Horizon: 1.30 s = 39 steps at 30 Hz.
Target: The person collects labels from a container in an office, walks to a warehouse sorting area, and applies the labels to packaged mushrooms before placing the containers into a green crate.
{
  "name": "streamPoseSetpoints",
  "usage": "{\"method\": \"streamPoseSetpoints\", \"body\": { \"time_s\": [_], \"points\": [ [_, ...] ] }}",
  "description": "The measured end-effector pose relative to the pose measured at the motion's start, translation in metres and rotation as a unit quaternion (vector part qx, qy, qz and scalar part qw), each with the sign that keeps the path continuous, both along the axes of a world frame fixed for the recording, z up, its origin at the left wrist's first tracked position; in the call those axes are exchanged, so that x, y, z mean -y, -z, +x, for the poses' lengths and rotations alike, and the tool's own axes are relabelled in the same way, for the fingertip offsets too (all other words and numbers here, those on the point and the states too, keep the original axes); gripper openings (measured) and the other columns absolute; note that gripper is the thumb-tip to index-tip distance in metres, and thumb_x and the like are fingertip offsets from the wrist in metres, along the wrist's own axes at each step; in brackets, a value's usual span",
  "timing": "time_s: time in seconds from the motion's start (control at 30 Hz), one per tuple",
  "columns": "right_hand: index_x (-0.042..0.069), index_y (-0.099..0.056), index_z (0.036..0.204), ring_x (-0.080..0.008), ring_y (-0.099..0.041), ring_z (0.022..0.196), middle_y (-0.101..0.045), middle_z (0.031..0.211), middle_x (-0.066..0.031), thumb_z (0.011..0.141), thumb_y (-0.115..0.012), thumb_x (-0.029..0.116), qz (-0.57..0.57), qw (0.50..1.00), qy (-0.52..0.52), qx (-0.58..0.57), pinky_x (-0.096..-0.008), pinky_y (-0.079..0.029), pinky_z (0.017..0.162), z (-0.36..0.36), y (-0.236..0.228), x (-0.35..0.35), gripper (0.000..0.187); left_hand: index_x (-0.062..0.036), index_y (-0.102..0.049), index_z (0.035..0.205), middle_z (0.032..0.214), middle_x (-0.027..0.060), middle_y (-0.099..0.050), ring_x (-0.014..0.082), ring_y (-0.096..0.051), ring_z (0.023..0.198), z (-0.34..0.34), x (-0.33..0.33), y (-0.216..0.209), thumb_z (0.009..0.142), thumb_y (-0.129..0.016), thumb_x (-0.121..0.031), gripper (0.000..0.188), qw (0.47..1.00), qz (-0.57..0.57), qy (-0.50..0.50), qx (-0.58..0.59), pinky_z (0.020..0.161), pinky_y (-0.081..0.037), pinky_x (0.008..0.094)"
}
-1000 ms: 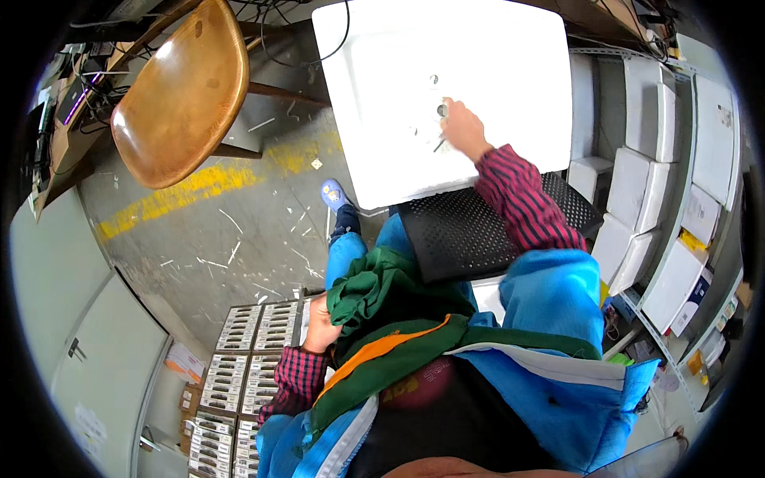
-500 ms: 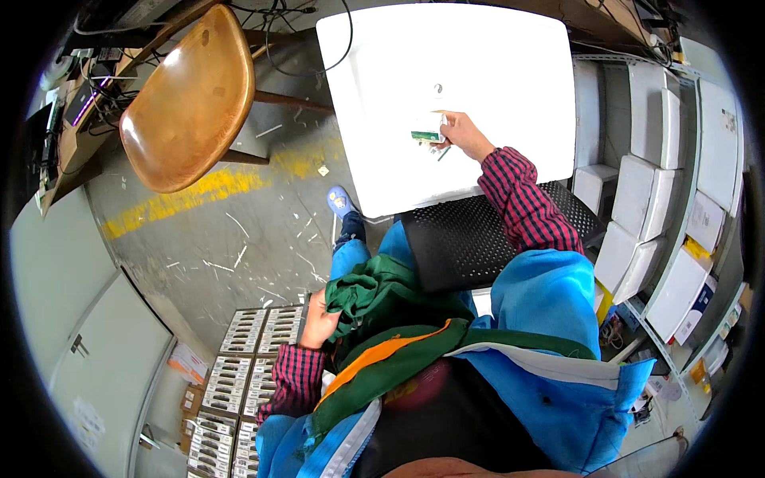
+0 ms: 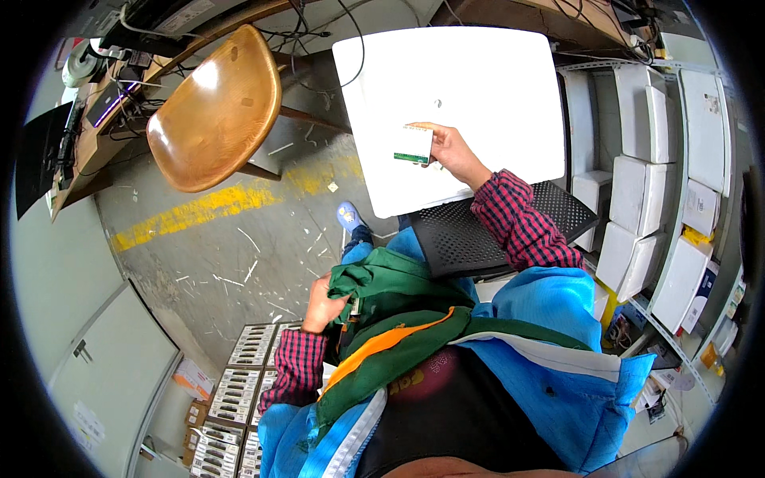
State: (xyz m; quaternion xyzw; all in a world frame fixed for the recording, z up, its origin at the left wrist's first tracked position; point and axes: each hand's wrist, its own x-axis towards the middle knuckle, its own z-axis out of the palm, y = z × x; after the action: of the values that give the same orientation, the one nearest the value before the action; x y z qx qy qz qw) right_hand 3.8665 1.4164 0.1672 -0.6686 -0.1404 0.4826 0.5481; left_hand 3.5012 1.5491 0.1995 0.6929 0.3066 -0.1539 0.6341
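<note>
My right hand (image 3: 451, 150) is closed on a small flat white packet (image 3: 411, 143) with a green band along its lower edge. Hand and packet are over the bright white tabletop (image 3: 494, 95), toward its left side. Small pale bits show just below my fingers, too overexposed to name. Down at my lap, my left hand (image 3: 322, 306) grips the bunched edge of a green garment (image 3: 382, 275) with an orange stripe. A small light-coloured piece (image 3: 355, 306) shows beside those fingers, its kind unclear. Some of my left fingertips are hidden by the cloth.
A black perforated panel (image 3: 470, 239) lies between my knees and the table. Left of the table stands a brown chair (image 3: 215, 111), with a loose black cable (image 3: 362, 56) nearby. White boxes (image 3: 637, 195) fill the shelving at right. Trays of small packaged items (image 3: 231, 394) sit low at left.
My right hand has drawn the packet to the left relative to the table, and its white face now shows more fully. My left hand stays on the green garment. The whole view has shifted slightly.
</note>
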Motion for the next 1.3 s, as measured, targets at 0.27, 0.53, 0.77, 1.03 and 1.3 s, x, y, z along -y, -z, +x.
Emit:
{"method": "streamPoseSetpoints", "body": {
  "time_s": [0.27,0.53,0.77,1.03,1.3],
  "points": [
    [0.006,-0.058,0.126,-0.0075,-0.059,0.070,-0.067,0.090,-0.0047,0.089,-0.052,-0.001,0.030,0.998,-0.007,0.048,-0.0219,-0.051,0.062,-0.018,-0.015,-0.011,0.038,-0.0017,-0.063,0.092,0.090,0.0117,-0.063,0.0208,-0.060,0.087,-0.012,-0.011,0.022,0.083,-0.056,-0.003,0.012,0.995,0.095,-0.030,0.023,0.079,-0.047,0.0310],
    [-0.002,-0.064,0.084,-0.0387,-0.064,0.071,-0.064,0.078,-0.0223,0.076,-0.058,0.019,0.008,0.884,-0.438,0.162,-0.0428,-0.052,0.067,-0.170,-0.064,-0.001,0.024,0.0009,-0.060,0.101,0.088,0.0068,-0.065,0.0131,-0.060,0.081,0.068,-0.045,-0.009,0.085,-0.054,-0.001,0.017,0.982,0.032,-0.132,0.127,0.073,-0.049,0.0283],
    [-0.005,-0.060,0.096,-0.0383,-0.063,0.082,-0.065,0.087,-0.0236,0.090,-0.052,0.025,-0.015,0.879,-0.456,0.137,-0.0425,-0.049,0.072,-0.212,-0.026,0.018,0.032,-0.0001,-0.064,0.089,0.084,0.0115,-0.065,0.0227,-0.064,0.076,0.053,-0.025,-0.025,0.071,-0.061,-0.002,0.018,0.989,0.001,0.015,0.148,0.069,-0.050,0.0320],
    [0.002,-0.059,0.113,-0.0373,-0.064,0.091,-0.066,0.094,-0.0236,0.082,-0.060,0.021,-0.323,0.859,-0.253,0.306,-0.0443,-0.052,0.080,0.006,0.076,0.015,0.036,-0.0024,-0.066,0.085,0.079,0.0098,-0.062,0.0275,-0.063,0.071,0.024,0.000,-0.018,0.066,-0.064,0.000,0.019,0.991,0.013,0.036,0.130,0.065,-0.049,0.0328],
    [0.006,-0.062,0.118,-0.0360,-0.064,0.089,-0.066,0.100,-0.0231,0.081,-0.054,0.009,-0.323,0.880,-0.188,0.293,-0.0429,-0.049,0.085,0.019,0.258,0.040,0.038,0.0016,-0.063,0.097,0.092,0.0098,-0.066,0.0203,-0.063,0.085,0.010,0.010,0.005,0.080,-0.069,-0.004,0.019,0.991,0.035,-0.130,0.004,0.078,-0.049,0.0321]
  ]
}}
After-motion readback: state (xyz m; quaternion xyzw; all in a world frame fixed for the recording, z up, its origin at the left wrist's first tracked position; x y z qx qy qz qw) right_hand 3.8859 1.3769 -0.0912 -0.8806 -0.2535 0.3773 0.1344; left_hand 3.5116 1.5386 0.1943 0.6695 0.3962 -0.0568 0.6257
